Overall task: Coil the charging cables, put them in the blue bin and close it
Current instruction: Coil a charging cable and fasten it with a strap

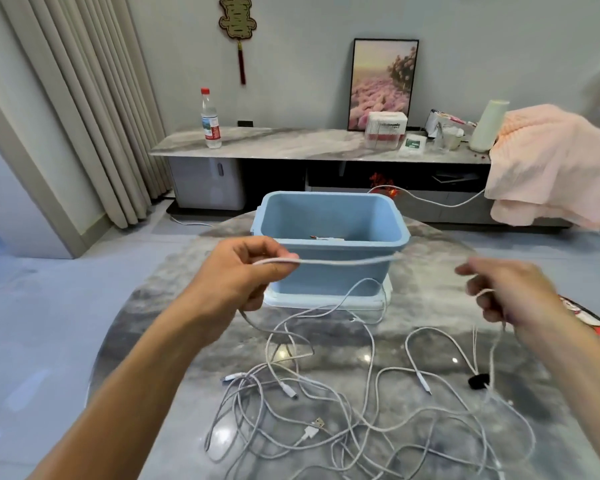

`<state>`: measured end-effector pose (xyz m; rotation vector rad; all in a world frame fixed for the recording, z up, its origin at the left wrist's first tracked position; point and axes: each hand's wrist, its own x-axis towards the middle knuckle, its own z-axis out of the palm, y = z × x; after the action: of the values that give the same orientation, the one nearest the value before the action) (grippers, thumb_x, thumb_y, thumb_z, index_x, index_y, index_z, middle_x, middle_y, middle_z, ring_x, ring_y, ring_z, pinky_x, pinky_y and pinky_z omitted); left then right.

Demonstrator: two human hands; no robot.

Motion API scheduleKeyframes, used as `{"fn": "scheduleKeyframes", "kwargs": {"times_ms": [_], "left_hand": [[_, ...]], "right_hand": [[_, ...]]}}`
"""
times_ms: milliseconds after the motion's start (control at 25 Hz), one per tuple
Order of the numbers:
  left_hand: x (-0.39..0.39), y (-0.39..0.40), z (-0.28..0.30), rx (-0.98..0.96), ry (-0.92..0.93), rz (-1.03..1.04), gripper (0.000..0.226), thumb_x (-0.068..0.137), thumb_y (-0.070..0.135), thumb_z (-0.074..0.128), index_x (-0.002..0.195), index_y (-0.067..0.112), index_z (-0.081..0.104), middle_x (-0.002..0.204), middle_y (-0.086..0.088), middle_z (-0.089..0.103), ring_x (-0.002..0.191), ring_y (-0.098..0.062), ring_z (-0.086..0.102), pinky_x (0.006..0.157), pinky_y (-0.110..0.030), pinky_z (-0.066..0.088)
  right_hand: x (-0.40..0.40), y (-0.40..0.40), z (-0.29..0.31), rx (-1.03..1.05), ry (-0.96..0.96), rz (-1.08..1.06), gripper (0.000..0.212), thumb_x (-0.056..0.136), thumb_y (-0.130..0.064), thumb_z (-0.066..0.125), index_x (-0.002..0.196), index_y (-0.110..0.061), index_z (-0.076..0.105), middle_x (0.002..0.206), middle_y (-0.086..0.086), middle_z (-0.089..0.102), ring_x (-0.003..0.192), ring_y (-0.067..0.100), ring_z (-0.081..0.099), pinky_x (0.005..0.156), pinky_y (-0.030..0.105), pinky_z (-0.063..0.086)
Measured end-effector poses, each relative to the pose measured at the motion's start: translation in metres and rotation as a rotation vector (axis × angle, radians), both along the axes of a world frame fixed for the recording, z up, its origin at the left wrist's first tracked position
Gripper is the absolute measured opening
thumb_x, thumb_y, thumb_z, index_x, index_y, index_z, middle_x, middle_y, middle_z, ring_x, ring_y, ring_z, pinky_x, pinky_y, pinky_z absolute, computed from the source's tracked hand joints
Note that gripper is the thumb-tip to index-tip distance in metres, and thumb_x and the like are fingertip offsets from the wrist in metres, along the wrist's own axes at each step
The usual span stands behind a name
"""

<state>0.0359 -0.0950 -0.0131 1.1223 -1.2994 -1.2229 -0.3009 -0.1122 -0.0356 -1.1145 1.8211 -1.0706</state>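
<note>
A person's two bare hands stretch a white charging cable (343,261) taut above a round marble-patterned counter (153,306). The left hand (243,275) pinches one end of the cable between thumb and curled fingers, and the strand runs on below the fist to the counter. The right hand (506,292), blurred, has its fingers curled around the other part of the same cable, which hangs down from it. Just behind the stretched cable stands the blue bin (329,244), open at the top, resting on its pale lid (326,301) toward the far side of the counter; something small lies at its bottom, too indistinct to identify. On the near half of the counter a loose tangle of white cables (326,410) sprawls uncoiled, plug ends showing here and there, with a small black object (478,381) at its right edge. Behind, a long low sideboard (291,143) carries a water bottle (211,119), a framed picture (383,83) and a pink cloth (548,161).
</note>
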Motion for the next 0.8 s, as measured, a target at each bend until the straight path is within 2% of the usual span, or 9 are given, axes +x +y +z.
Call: {"fn": "scheduleKeyframes", "kwargs": {"times_ms": [80, 120, 200, 280, 360, 480, 640, 720, 800], "left_hand": [[-0.014, 0.007, -0.005, 0.026, -0.081, -0.035, 0.013, 0.080, 0.004, 0.072, 0.073, 0.005, 0.061, 0.045, 0.007, 0.034, 0.041, -0.009, 0.022, 0.040, -0.016, 0.018], [-0.020, 0.010, -0.006, 0.017, -0.135, -0.035, 0.014, 0.083, 0.004, 0.071, 0.073, 0.006, 0.061, 0.044, 0.009, 0.036, 0.040, -0.007, 0.024, 0.039, -0.017, 0.019], [-0.029, 0.014, -0.007, -0.013, -0.199, -0.032, 0.017, 0.085, 0.008, 0.070, 0.071, 0.006, 0.060, 0.043, 0.012, 0.038, 0.038, -0.003, 0.028, 0.038, -0.014, 0.022], [-0.032, 0.016, -0.007, -0.028, -0.184, -0.046, 0.022, 0.084, 0.014, 0.072, 0.068, 0.006, 0.060, 0.043, 0.010, 0.038, 0.037, -0.003, 0.027, 0.039, -0.014, 0.021], [-0.027, 0.018, -0.003, 0.005, -0.115, -0.107, 0.029, 0.079, 0.029, 0.074, 0.069, 0.006, 0.059, 0.044, 0.009, 0.033, 0.040, -0.007, 0.023, 0.040, -0.019, 0.018], [-0.024, 0.021, 0.003, 0.053, -0.112, -0.287, 0.036, 0.080, 0.043, 0.067, 0.070, 0.009, 0.062, 0.047, 0.007, 0.031, 0.043, -0.010, 0.021, 0.043, -0.020, 0.019], [-0.014, 0.009, -0.016, -0.194, -0.902, -0.101, 0.041, 0.091, 0.043, 0.063, 0.067, 0.009, 0.062, 0.049, 0.003, 0.047, 0.048, -0.013, 0.039, 0.051, -0.029, 0.033], [-0.007, 0.008, -0.018, -0.171, -0.738, -0.093, 0.039, 0.093, 0.035, 0.064, 0.069, 0.004, 0.063, 0.045, 0.006, 0.042, 0.044, -0.008, 0.034, 0.047, -0.025, 0.030], [-0.010, 0.009, -0.012, -0.102, -0.388, -0.117, 0.035, 0.093, 0.029, 0.064, 0.073, 0.000, 0.061, 0.049, 0.010, 0.036, 0.047, -0.008, 0.029, 0.047, -0.021, 0.025]], "right_hand": [[0.024, 0.009, -0.009, 0.022, 0.585, 0.156, 0.060, 0.082, -0.029, 0.066, 0.139, -0.024, 0.047, 0.135, 0.003, 0.055, 0.116, 0.027, 0.055, 0.094, 0.040, 0.049], [0.045, 0.016, -0.005, -0.102, 0.599, 0.309, 0.070, 0.082, -0.024, 0.069, 0.145, -0.031, 0.039, 0.145, -0.007, 0.047, 0.132, 0.020, 0.044, 0.107, 0.035, 0.039], [0.090, 0.032, 0.011, -0.221, 0.234, 0.667, 0.067, 0.084, -0.018, 0.073, 0.142, -0.033, 0.044, 0.137, -0.013, 0.054, 0.127, 0.004, 0.051, 0.105, 0.022, 0.040], [0.121, 0.036, 0.014, -0.284, -0.016, 0.843, 0.032, 0.091, -0.013, 0.068, 0.121, -0.023, 0.064, 0.091, -0.004, 0.070, 0.079, 0.009, 0.067, 0.072, 0.020, 0.053], [0.120, 0.026, 0.019, -0.405, -0.087, 0.662, 0.017, 0.094, -0.012, 0.061, 0.088, -0.018, 0.075, 0.056, -0.003, 0.054, 0.047, 0.007, 0.046, 0.045, 0.015, 0.035], [0.080, 0.010, 0.041, -0.514, -0.310, 0.234, 0.022, 0.095, -0.014, 0.058, 0.079, -0.017, 0.074, 0.049, -0.008, 0.047, 0.041, 0.003, 0.034, 0.039, 0.013, 0.022], [0.010, -0.006, 0.040, -0.475, -0.708, -0.271, 0.015, 0.087, -0.036, 0.067, 0.087, -0.022, 0.061, 0.041, -0.010, 0.029, 0.032, 0.004, 0.020, 0.031, 0.017, 0.018], [-0.014, -0.011, 0.014, -0.324, -0.536, -0.387, 0.017, 0.084, -0.035, 0.071, 0.089, -0.021, 0.064, 0.047, -0.009, 0.040, 0.032, 0.006, 0.028, 0.033, 0.016, 0.022], [-0.010, -0.012, -0.018, -0.071, 0.046, -0.308, 0.015, 0.091, -0.025, 0.061, 0.094, -0.015, 0.071, 0.070, 0.003, 0.065, 0.053, 0.018, 0.054, 0.050, 0.024, 0.044]]}}
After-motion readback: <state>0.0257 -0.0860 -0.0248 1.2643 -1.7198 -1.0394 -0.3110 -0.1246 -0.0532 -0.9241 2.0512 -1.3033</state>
